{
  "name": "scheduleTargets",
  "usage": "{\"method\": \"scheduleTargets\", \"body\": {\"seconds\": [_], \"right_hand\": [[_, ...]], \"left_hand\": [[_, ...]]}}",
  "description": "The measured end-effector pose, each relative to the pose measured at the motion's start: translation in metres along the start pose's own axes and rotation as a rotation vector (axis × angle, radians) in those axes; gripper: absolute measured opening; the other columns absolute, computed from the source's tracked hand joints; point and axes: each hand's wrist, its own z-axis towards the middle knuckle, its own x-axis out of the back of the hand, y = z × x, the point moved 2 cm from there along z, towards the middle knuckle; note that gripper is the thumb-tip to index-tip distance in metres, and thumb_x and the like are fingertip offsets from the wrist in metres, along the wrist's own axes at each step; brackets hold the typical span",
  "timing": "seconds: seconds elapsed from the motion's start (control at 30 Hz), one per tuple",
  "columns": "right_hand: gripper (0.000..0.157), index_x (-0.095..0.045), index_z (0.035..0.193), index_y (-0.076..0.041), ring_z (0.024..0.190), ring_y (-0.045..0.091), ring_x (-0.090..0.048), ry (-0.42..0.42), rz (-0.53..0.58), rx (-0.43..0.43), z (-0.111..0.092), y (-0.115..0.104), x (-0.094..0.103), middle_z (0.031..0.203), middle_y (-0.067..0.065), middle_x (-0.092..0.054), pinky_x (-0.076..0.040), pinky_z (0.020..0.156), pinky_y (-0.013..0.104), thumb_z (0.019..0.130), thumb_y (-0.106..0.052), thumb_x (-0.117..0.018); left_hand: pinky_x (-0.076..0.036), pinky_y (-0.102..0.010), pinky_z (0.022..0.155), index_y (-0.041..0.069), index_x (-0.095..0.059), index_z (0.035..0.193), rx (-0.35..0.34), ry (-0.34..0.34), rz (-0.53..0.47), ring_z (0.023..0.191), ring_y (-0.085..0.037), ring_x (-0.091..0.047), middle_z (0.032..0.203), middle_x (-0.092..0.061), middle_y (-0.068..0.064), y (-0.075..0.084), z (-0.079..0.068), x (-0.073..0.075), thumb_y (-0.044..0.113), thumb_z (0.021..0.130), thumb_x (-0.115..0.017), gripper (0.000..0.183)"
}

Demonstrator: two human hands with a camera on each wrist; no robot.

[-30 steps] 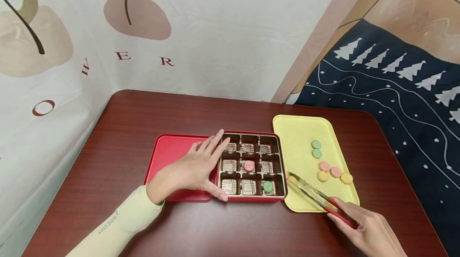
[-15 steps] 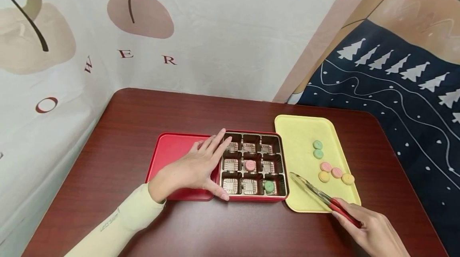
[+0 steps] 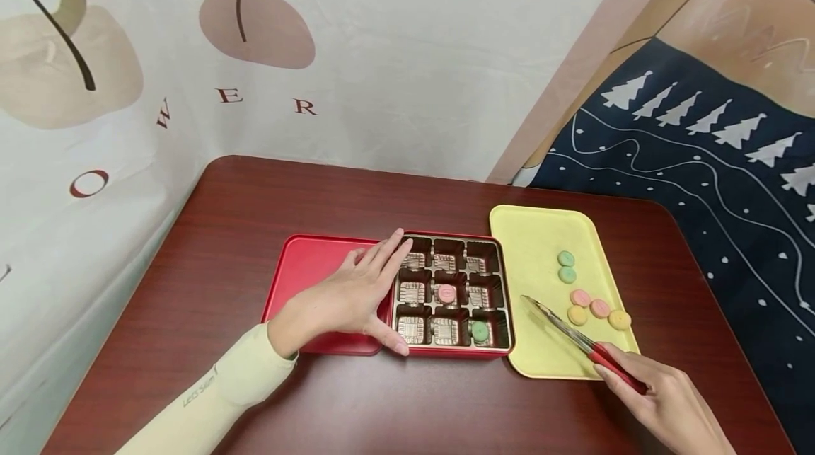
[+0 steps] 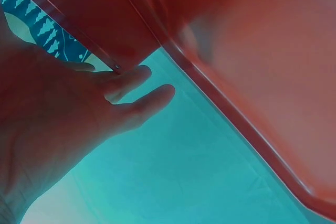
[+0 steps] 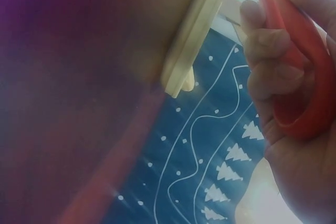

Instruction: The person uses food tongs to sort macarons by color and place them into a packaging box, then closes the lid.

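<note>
My left hand (image 3: 347,299) rests, fingers spread, along the left side of a red-rimmed box (image 3: 507,285); its thumb touches the front left corner. The box has a brown compartmented insert. A pink macaron-like round (image 3: 446,294) sits in the centre compartment and a green one (image 3: 480,331) in the front right. My right hand (image 3: 668,395) grips the red handles of metal tongs (image 3: 569,331), also seen as a red handle loop (image 5: 315,93) in the right wrist view. The tongs' arms are close together over the yellow tray (image 3: 525,228); whether their tips hold anything is unclear.
Two green rounds (image 3: 567,274) lie on the yellow tray, with two pink (image 3: 580,298) and two yellow rounds (image 3: 578,315) nearer its right side. A red lid (image 3: 312,267) lies left of the box, partly under my left forearm and hand. Printed cloths hang behind the table.
The tongs' arms have come together, and their tips have shifted slightly back and right. A yellow round beside the tips earlier is no longer visible. My left hand keeps its place at the box.
</note>
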Motion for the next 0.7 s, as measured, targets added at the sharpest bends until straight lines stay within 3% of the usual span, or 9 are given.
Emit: {"method": "scheduleTargets", "body": {"seconds": [0.1, 0.2, 0.37, 0.7], "right_hand": [[0.053, -0.084, 0.120, -0.008, 0.070, 0.000, -0.052, 0.011, 0.002, 0.023, 0.008, 0.002, 0.003, 0.094, -0.008, -0.076, -0.038, 0.060, 0.012, 0.070, 0.005, -0.097], [0.060, -0.083, 0.125, -0.008, 0.072, -0.002, -0.053, 0.034, 0.006, 0.062, 0.018, 0.002, 0.008, 0.095, -0.007, -0.078, -0.040, 0.062, 0.012, 0.068, 0.006, -0.096], [0.073, -0.078, 0.138, -0.011, 0.083, -0.007, -0.062, 0.045, 0.001, 0.094, 0.040, -0.004, 0.019, 0.113, 0.007, -0.081, -0.044, 0.065, 0.012, 0.069, 0.008, -0.096], [0.065, -0.081, 0.132, -0.012, 0.070, -0.002, -0.058, 0.008, 0.079, 0.178, 0.093, -0.030, 0.021, 0.097, -0.010, -0.078, -0.041, 0.057, 0.011, 0.071, 0.005, -0.097]], "left_hand": [[-0.020, -0.070, 0.125, 0.004, 0.001, 0.175, -0.009, 0.000, 0.005, 0.165, -0.042, -0.014, 0.181, 0.005, -0.021, -0.001, -0.001, 0.000, 0.081, 0.069, -0.088, 0.158], [-0.020, -0.069, 0.125, 0.004, 0.001, 0.175, -0.017, -0.001, 0.008, 0.165, -0.042, -0.014, 0.181, 0.006, -0.020, -0.001, -0.001, 0.000, 0.082, 0.070, -0.087, 0.158], [-0.022, -0.070, 0.125, 0.004, -0.001, 0.175, -0.030, -0.002, 0.001, 0.164, -0.042, -0.015, 0.181, 0.004, -0.019, -0.004, 0.000, 0.001, 0.083, 0.070, -0.086, 0.156], [-0.025, -0.068, 0.125, 0.005, 0.000, 0.175, 0.006, -0.034, 0.010, 0.167, -0.038, -0.006, 0.183, 0.001, -0.012, -0.007, -0.002, 0.007, 0.086, 0.070, -0.084, 0.157]]}}
